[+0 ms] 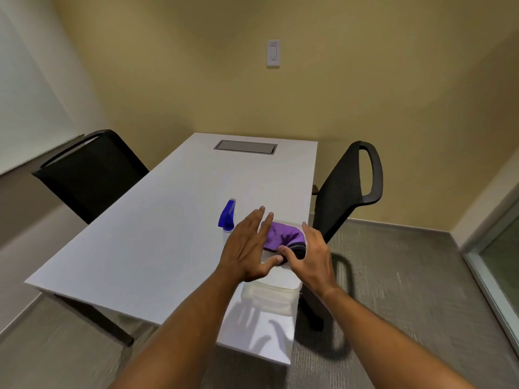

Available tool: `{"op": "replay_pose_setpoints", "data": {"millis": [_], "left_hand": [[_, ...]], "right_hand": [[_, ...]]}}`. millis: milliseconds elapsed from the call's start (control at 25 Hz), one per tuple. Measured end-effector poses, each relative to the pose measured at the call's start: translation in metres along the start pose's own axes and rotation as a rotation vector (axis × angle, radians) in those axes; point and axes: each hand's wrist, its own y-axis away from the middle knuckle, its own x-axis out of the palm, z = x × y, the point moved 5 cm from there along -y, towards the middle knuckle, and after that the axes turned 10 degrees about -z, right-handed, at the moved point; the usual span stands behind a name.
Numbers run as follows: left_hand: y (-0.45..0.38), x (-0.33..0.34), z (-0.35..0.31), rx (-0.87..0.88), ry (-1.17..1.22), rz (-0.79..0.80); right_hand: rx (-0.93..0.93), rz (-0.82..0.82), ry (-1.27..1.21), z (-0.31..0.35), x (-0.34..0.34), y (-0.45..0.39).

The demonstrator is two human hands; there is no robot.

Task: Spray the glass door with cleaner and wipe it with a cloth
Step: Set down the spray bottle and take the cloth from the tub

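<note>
A spray bottle with a blue trigger head (227,216) stands on the white table (157,237). Right of it a purple cloth (283,235) lies bunched in a clear plastic container (269,296) near the table's right edge. My left hand (248,248) hovers over the container's left side with fingers straight, between the bottle and the cloth. My right hand (311,258) is spread over the container's right side, thumb near the cloth's dark edge. Neither hand grips anything. A glass panel (502,262) shows at the far right edge.
A black chair (90,169) stands at the table's left and another black chair (348,189) at its right, close to the container. A metal cable hatch (245,147) sits in the far tabletop. A wall switch (273,53) is on the back wall. Grey carpet lies to the right.
</note>
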Motion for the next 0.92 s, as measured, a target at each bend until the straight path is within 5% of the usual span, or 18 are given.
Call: {"op": "replay_pose_setpoints", "data": {"millis": [920], "left_hand": [[-0.132, 0.152, 0.044, -0.050, 0.062, 0.403]], "right_hand": [[0.101, 0.503, 0.626, -0.094, 0.112, -0.123]]}}
